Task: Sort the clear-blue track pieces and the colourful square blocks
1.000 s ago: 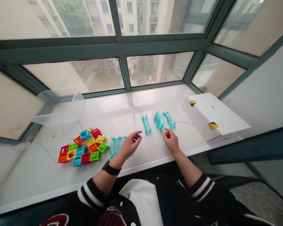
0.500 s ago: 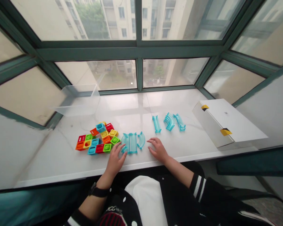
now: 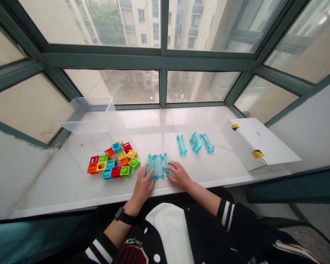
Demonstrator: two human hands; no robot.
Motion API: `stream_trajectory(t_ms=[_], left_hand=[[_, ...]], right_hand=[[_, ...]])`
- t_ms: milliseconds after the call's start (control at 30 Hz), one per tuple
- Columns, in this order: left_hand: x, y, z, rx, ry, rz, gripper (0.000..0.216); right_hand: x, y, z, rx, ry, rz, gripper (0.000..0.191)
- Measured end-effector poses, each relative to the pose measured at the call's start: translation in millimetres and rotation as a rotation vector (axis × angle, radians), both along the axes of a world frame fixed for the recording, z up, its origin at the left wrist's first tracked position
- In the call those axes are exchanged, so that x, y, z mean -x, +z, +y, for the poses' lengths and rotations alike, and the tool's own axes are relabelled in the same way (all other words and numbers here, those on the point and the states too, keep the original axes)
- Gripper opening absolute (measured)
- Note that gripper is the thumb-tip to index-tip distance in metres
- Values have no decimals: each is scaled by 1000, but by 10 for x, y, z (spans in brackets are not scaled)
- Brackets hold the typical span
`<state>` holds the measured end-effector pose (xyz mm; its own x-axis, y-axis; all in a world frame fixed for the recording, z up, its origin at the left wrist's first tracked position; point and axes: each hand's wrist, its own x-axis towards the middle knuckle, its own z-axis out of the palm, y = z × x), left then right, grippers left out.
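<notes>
A cluster of clear blue track pieces [image 3: 157, 165] lies near the front edge of the white sill [image 3: 71, 187]. My left hand [image 3: 143, 186] rests on the cluster's left side with fingers flat on it. My right hand [image 3: 178, 174] touches its right side, fingers spread. A heap of coloured square blocks [image 3: 113, 164] sits just left of my left hand. Further back lie a straight blue track piece [image 3: 182, 144] and two more blue track pieces, one curved [image 3: 201, 142].
A clear plastic tub [image 3: 91, 114] stands at the back left by the window. A white box with yellow tape tabs [image 3: 257, 144] sits at the right end of the sill. Window frames close off the far side.
Both hands moved from the middle of the sill down and left to the blue track cluster, then closed in on its two sides. The camera view shifted left.
</notes>
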<state>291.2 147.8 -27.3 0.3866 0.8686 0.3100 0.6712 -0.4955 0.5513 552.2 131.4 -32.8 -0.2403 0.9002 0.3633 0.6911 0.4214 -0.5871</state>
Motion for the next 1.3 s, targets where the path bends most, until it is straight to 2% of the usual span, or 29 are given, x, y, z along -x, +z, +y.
stream_trajectory(t_ms=[267, 367, 467, 667, 967, 1300], left_hand=[[-77, 11, -70, -8, -16, -42, 36], [-73, 0, -71, -7, -14, -49, 36], [-71, -13, -71, -11, -8, -38, 36], [-80, 11, -80, -29, -4, -18, 35], [-91, -34, -75, -100, 6, 6, 35], [-94, -30, -64, -126, 12, 22, 23]], right_hand=[[2, 12, -142, -18, -93, -35, 53], [53, 62, -140, -44, -81, -72, 56], [133, 103, -110, -51, -31, -102, 49], [249, 78, -96, -52, -37, -144, 18], [240, -15, -100, -84, -52, -111, 9], [205, -22, -94, -60, -56, -65, 17]])
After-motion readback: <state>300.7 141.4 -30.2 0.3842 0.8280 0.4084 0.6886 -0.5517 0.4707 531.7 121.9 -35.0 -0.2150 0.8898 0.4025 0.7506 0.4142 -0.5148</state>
